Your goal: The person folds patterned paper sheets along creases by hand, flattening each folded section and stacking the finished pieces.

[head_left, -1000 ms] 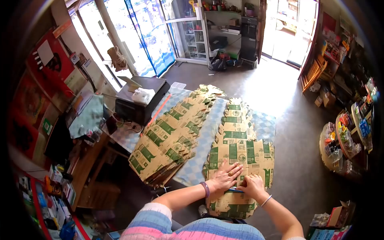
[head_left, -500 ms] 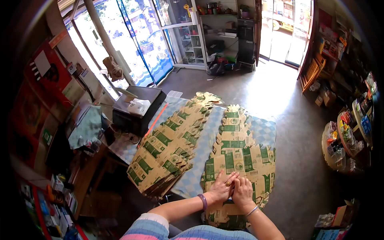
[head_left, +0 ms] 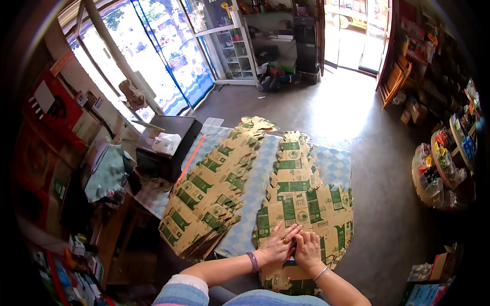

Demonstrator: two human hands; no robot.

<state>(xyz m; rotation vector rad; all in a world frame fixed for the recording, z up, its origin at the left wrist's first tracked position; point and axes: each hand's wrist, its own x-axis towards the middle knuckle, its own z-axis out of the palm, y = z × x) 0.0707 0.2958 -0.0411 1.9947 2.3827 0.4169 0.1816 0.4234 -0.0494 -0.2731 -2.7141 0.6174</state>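
Brown cardboard pieces printed in green lie overlapped in a long row (head_left: 293, 188) in front of me. Over its near end, my left hand (head_left: 275, 248) lies palm down, fingers stretched out across the cardboard, a ring on one finger. Touching it on the right is my right hand (head_left: 308, 251), its fingers bent and pressed together; what they grip is hidden. A small spot of blue and red shows beneath the hands, too small to name. To the left, a second row of the same cardboard pieces (head_left: 209, 186) fans toward the far end.
A blue checked cloth (head_left: 250, 204) covers the table under both rows. A dark box-shaped unit (head_left: 178, 130) bears a white plastic bag (head_left: 166, 144) at the far left. Round tiered racks of goods (head_left: 429, 178) stand at the right. Beyond is an open doorway (head_left: 352, 41).
The camera view has shifted slightly. Both hands stay together on the near end of the right row, with only slight finger movement. The blue and red spot under them is now visible.
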